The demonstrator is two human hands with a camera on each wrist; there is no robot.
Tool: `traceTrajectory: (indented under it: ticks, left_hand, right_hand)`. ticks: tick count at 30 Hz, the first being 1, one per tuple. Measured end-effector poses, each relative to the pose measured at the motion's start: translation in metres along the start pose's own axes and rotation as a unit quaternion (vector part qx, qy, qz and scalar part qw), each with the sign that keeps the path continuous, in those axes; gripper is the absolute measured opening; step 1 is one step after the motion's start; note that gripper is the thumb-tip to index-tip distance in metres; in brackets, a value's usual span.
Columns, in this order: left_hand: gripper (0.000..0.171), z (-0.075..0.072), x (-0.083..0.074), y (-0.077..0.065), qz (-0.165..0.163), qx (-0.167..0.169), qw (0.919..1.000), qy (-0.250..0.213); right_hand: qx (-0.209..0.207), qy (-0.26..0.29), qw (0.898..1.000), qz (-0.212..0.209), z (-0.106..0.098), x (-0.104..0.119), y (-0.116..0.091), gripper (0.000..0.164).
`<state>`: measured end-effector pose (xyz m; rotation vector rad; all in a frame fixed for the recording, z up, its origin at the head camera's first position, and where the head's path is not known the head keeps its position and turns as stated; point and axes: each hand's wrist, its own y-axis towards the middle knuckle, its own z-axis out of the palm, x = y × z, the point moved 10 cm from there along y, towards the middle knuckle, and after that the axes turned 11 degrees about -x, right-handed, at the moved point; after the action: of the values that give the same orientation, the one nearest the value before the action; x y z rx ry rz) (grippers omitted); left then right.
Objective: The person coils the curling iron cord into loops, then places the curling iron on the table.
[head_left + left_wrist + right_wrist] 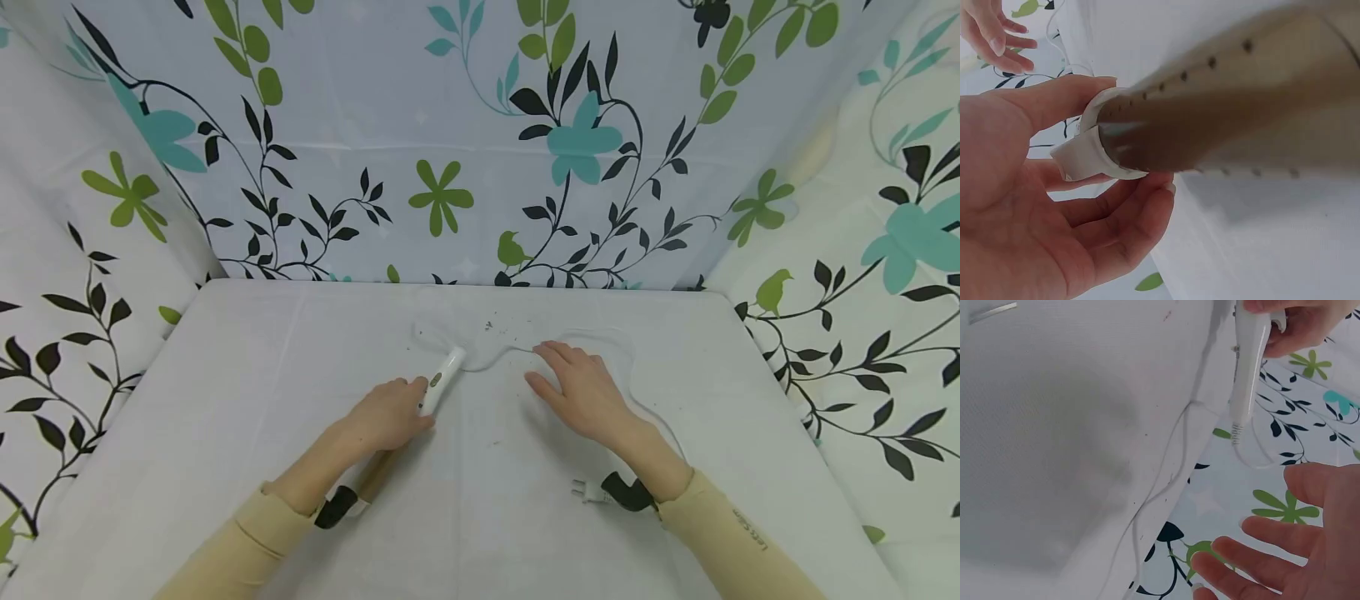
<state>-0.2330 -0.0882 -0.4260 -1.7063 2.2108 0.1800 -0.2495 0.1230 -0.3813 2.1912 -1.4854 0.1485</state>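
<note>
My left hand (pixel 386 412) grips a curling iron with a white handle (pixel 447 372) that points away from me. Its brown-gold barrel (pixel 1229 112), edged with rows of dark dots, extends toward the near side. In the left wrist view, thumb and fingers curl round the white collar at the barrel's base, beside a protruding white lever (pixel 1079 156). My right hand (pixel 585 392) hovers palm down with fingers spread and holds nothing. Its fingertips are near the thin white cord (pixel 495 361), which leaves the handle's far end.
The cord loops behind the right hand and runs down past the right forearm. A white plug (pixel 590 492) lies close to the right wrist. Small dark specks dot the white tabletop (pixel 465 533) near its back edge. Leaf-patterned curtains (pixel 442 100) stand behind and at both sides.
</note>
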Motion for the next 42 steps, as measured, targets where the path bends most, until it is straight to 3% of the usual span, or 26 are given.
traceTrajectory:
  ticks: [10,16,25,32,42]
  left_hand:
    - [0.043,-0.001,-0.021,-0.004,0.069,-0.036,0.9959,0.046]
    - [0.047,0.001,-0.024,-0.008,0.069,-0.046,0.9963,0.022]
    - [0.048,-0.001,-0.034,-0.014,0.074,-0.068,0.9948,0.007]
    - [0.049,-0.007,-0.036,-0.016,0.084,-0.109,0.9899,0.035]
    - [0.052,-0.028,-0.033,-0.030,0.089,-0.163,0.9819,0.038]
  right_hand:
    - [-0.043,0.029,0.996,-0.066,-0.011,0.020,-0.002,0.017]
    - [-0.066,0.060,0.989,-0.120,-0.016,0.034,-0.006,0.008]
    - [-0.070,0.072,0.980,-0.172,-0.020,0.049,-0.011,0.015]
    - [-0.092,0.066,0.971,-0.209,-0.030,0.057,-0.015,0.026]
    - [-0.087,0.053,0.973,-0.209,-0.032,0.050,-0.014,0.044]
